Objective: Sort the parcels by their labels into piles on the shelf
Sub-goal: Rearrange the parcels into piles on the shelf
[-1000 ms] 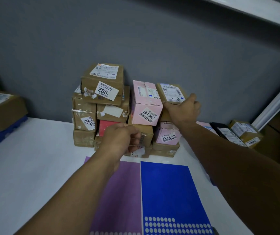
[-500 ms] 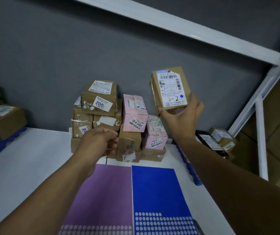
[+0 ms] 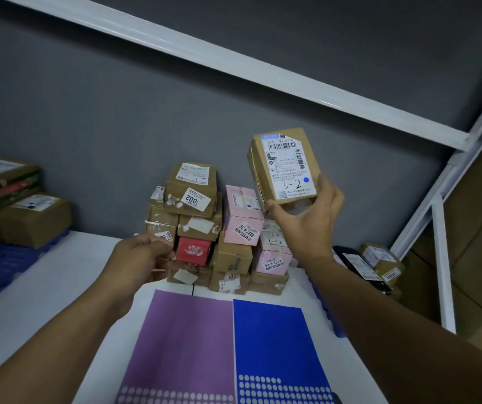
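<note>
While my R hand (image 3: 306, 223) grips the brown parcel (image 3: 285, 167) from below, up above the stack (image 3: 193, 196), I'm reading its label: "3-2" w/ blue dot. L hand (image 3: 140, 258) is curled by the stack; can't tell if it holds anything. Next, prob: find the matching pile on the shelf (image 3: 29, 287).

3-2 parcel (image 3: 285, 166): brown card, white label (image 3: 292, 158) w/ blue dot (image 3: 306, 179); purple sheet (image 3: 184, 345): pale dot rows at near edge; blue sheet (image 3: 274, 345): white dot rows; pink boxes (image 3: 241, 217), red box (image 3: 193, 250); shelf (image 3: 44, 287) white, wall (image 3: 117, 126) grey.
</note>
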